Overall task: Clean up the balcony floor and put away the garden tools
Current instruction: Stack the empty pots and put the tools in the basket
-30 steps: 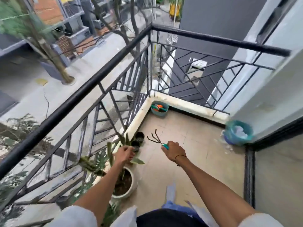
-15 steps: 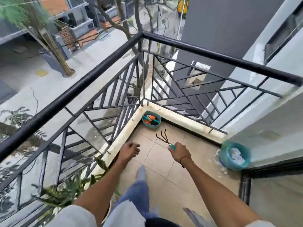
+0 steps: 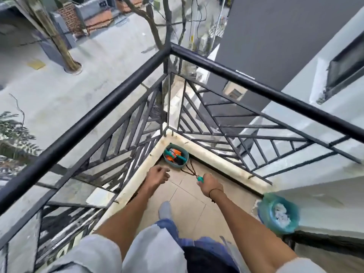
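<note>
Here the left hand [image 3: 157, 175] hangs loose-fingered and holds nothing, just short of the teal tool tub [image 3: 175, 156], which sits on the balcony floor [image 3: 189, 205] in the railing [image 3: 110, 95] corner, presumably so tools stay collected out of the walkway. Right of the tub, the right hand [image 3: 209, 184] grips the hand rake [image 3: 190, 171] by its teal handle, tines pointing toward the tub, apparently ready for stowing; farther right stands a teal waste bin [image 3: 278, 214].
</note>
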